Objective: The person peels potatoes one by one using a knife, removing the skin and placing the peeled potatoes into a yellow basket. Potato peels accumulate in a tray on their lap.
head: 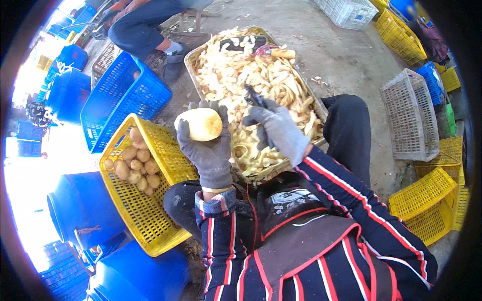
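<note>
My left hand [211, 154], in a grey glove, holds a peeled potato [199, 124] that has a browner patch at one end. To its right, my gloved right hand [280, 126] grips a small dark tool [253, 95], probably a peeler, above the peelings. A shallow tray [192, 75] full of potato peelings [260, 79] lies before me. On the peelings rest a dark long object [241, 43] and a wooden-coloured handle [282, 53] with reddish strands beside it. Left of my left hand, a tilted yellow plastic crate [150, 240] holds several potatoes [136, 165].
A blue crate [124, 101] stands beyond the yellow one, with blue barrels [86, 210] along the left. Another person's leg [139, 32] and shoe are near the tray's far left. White crates [408, 116] and yellow crates [423, 203] stand at right.
</note>
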Action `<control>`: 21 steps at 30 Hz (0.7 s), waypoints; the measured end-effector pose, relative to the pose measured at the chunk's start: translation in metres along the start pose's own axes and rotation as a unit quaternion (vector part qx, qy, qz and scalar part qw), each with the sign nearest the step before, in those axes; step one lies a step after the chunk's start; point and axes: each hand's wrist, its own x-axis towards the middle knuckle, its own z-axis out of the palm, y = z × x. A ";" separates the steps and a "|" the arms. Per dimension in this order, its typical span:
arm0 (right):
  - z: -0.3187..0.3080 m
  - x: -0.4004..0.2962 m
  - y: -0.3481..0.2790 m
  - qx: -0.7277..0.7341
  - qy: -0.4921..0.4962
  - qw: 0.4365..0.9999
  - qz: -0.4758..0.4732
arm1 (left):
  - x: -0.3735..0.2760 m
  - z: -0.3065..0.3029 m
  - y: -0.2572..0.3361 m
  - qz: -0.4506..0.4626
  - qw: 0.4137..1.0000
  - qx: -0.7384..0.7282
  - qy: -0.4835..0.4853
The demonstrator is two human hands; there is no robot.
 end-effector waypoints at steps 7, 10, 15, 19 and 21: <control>0.045 -0.011 0.031 -0.407 -0.038 0.880 -0.240 | 0.001 -0.021 0.002 0.066 0.982 0.161 0.073; 0.050 -0.021 0.047 -0.387 -0.041 0.905 -0.170 | -0.002 -0.034 0.001 0.102 0.962 0.239 0.089; 0.038 -0.044 0.065 -0.373 -0.118 0.916 -0.086 | -0.003 -0.030 0.007 0.140 0.928 0.319 0.129; 0.028 -0.040 0.057 -0.335 -0.040 0.883 -0.327 | -0.001 -0.028 0.010 0.071 0.960 0.252 0.100; 0.029 -0.022 0.035 -0.400 -0.055 0.860 -0.312 | -0.001 -0.041 0.012 0.120 0.939 0.316 0.059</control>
